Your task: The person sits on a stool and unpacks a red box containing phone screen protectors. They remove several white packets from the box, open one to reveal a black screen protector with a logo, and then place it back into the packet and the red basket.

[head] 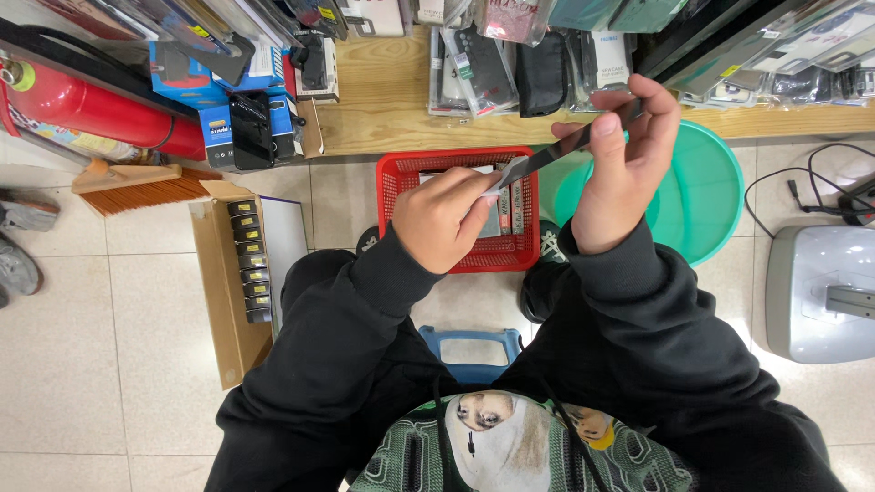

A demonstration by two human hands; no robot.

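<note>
Held a thin dark phone (570, 144) slanting up to the right in mid frame, right hand (629, 169) pinching its top, left hand (444, 219) pinching its low end, above red basket (456, 260).

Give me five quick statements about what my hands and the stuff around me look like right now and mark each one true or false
1. Both the left hand and the right hand hold the thin dark flat item. True.
2. The red basket sits on the wooden shelf. False: it sits on the tiled floor, under the hands.
3. A teal basin lies right of the basket. True.
4. The cardboard box of small dark items is to the right. False: it is on the left.
5. A brush lies near the red cylinder. True.
</note>
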